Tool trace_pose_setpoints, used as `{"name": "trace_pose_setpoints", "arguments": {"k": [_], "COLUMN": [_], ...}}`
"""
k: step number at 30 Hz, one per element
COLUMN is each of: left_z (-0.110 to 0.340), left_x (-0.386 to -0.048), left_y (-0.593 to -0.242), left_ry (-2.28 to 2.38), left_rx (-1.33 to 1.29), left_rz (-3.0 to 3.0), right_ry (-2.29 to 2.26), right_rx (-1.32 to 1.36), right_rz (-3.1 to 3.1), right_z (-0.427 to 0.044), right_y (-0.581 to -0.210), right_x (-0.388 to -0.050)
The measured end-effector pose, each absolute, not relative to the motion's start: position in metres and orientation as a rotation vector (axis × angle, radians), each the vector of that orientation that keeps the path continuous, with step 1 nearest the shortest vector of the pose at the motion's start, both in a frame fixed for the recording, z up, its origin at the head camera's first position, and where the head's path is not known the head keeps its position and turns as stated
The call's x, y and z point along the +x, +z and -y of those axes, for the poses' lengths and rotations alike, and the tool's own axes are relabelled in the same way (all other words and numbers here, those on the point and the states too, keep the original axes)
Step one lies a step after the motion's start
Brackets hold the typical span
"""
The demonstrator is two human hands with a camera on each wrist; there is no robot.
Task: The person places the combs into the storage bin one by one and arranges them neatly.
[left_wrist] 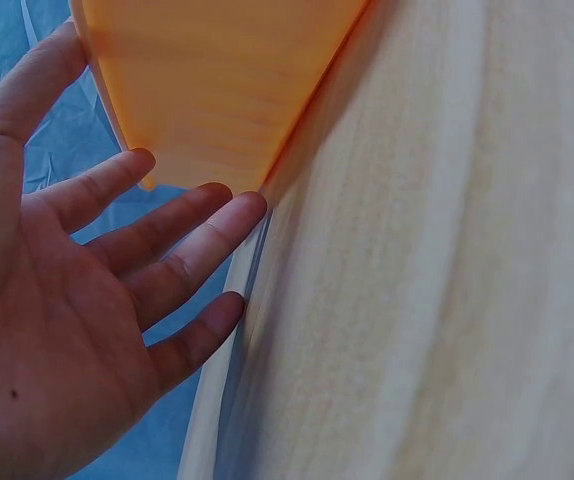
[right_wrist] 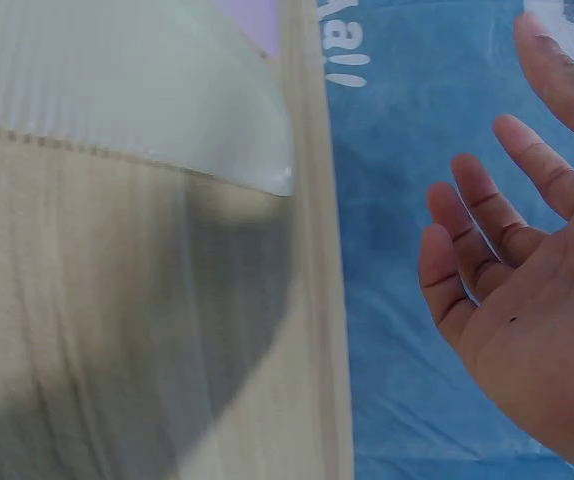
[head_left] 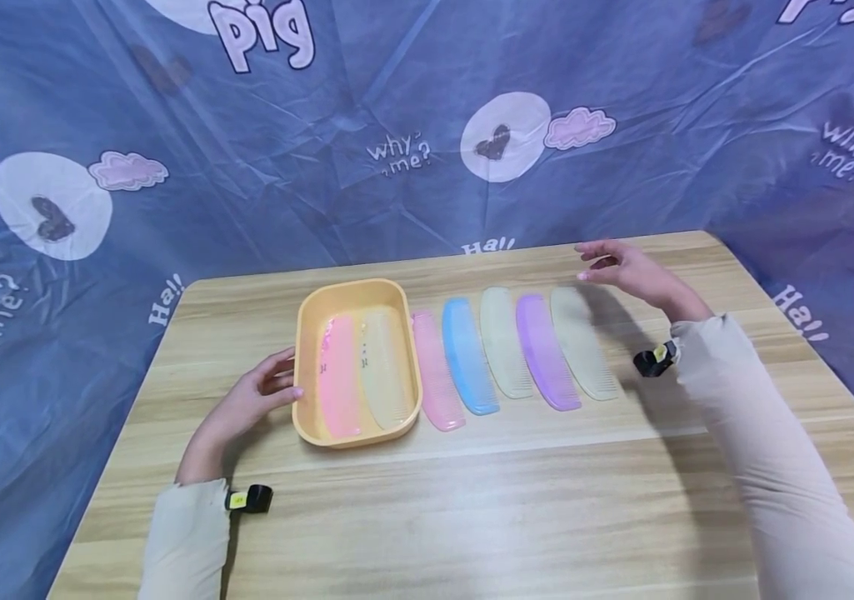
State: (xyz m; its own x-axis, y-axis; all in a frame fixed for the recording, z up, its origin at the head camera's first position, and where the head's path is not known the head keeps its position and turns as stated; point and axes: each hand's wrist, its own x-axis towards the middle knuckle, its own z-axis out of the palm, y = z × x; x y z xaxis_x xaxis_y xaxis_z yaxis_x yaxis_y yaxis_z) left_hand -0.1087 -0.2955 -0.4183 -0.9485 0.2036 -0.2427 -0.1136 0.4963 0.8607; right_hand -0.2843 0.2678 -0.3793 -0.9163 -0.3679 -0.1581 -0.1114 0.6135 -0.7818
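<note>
My left hand (head_left: 247,404) touches the left side of a yellow tray (head_left: 299,358), its fingers loosely spread along the outer wall and its thumb at the rim. In the left wrist view, the fingertips meet the tray's wall (left_wrist: 207,90). Inside the tray lie a pink comb (head_left: 340,375) and a pale comb (head_left: 382,367). My right hand (head_left: 640,279) hovers, holding nothing, just beyond the far end of a pale green comb (head_left: 580,342); its relaxed fingers also show in the right wrist view.
On the wooden table (head_left: 471,508), right of the tray, lie a pink comb (head_left: 437,375), a blue comb (head_left: 467,354), another pale green comb (head_left: 503,342) and a purple comb (head_left: 544,350), side by side. A blue printed cloth (head_left: 367,208) hangs behind the table.
</note>
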Motion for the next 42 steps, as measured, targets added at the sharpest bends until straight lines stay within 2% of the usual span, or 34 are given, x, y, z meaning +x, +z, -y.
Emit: {"name": "trace_pose_setpoints", "arguments": {"k": [13, 42], "left_z": [0.295, 0.296], "left_x": [-0.109, -0.109], "left_y": [-0.418, -0.42], "left_ry": [1.44, 1.446], "left_rx": [0.087, 0.086], "left_rz": [-2.434, -2.427], "right_ry": [-1.104, -1.034], "right_rx": [-0.463, -0.52], "right_rz": [-2.547, -2.534], "right_z": [-0.267, -0.269], "right_y": [-0.406, -0.435], "right_x": [-0.287, -0.293]}}
